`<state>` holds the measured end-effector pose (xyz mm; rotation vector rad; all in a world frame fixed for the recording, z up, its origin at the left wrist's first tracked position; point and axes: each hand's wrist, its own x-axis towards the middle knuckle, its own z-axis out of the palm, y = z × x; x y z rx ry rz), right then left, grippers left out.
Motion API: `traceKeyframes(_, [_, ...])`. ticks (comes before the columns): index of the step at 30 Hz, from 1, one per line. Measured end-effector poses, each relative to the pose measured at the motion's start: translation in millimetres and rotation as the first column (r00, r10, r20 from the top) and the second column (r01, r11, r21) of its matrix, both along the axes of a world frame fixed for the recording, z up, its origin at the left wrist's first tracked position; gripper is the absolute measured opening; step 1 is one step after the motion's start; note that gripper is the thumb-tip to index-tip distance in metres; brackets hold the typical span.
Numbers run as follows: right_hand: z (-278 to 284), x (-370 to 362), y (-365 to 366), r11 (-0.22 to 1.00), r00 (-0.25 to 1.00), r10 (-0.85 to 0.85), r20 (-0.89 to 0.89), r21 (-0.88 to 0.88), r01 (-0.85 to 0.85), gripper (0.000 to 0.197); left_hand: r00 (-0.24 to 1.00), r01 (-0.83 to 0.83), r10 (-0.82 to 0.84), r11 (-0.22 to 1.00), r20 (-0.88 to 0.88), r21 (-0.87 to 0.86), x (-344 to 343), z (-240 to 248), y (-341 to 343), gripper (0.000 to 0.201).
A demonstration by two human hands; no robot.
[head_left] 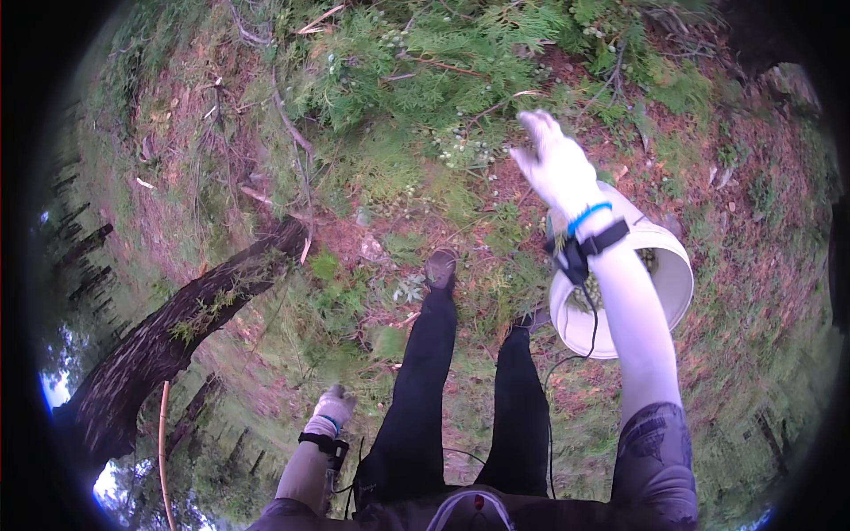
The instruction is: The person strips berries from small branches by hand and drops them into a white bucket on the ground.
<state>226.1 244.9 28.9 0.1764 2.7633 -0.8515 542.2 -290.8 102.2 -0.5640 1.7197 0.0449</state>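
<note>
Pale green, round seed cones (650, 258) are found inside a white, round plastic bucket (680, 296), which is set on the reddish-brown, litter-strewn forest floor (708, 345), to the right of the legs. The cones are seen on both sides of the right forearm (642, 332), near the left and the right of the bucket's rim; the middle is covered by that forearm, so the depth of fill cannot be told.

Further cones of like colour are noted on the feathery green evergreen branches (452, 80) spread ahead of the feet, beyond the bucket's far edge. On this evidence, the gathering is judged to be partly done, with a fair share left on the branches; no count can be given.

The right hand (556, 164) is held out past the bucket's far rim, near the branches, with fingers extended and thumb apart; nothing is seen to be gripped, and contact with the foliage cannot be confirmed. The left hand (334, 409) is held low beside the left leg (416, 372), well apart from the bucket; its grip is too small and blurred to be determined.
</note>
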Motion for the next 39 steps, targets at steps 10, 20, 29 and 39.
traceKeyframes(10, [-111.8,-28.8,-46.4,0.941,0.996,-0.088,0.033,0.332,0.072,0.022,0.728,-0.235,0.533,0.785,-0.431,0.574,-169.0,-80.5,162.5,0.022])
traceKeyframes(20, [-155.8,-63.1,-26.2,0.268,0.681,-0.482,0.552,-0.647,0.714,0.061,0.493,-0.324,0.852,0.371,-0.179,0.87,-342.9,-198.5,333.2,0.029])
traceKeyframes(29, [-116.4,25.7,-91.2,0.05,0.718,-0.483,0.501,-0.803,0.594,0.029,0.118,-0.782,0.932,-0.126,0.343,0.61,-297.7,-200.3,296.9,0.073])
traceKeyframes(39, [-208.6,-75.6,-24.4,-0.12,0.716,-0.494,0.493,-0.854,0.506,0.036,0.179,-0.724,0.896,-0.159,0.406,0.671,-353.1,-207.5,340.2,0.079])
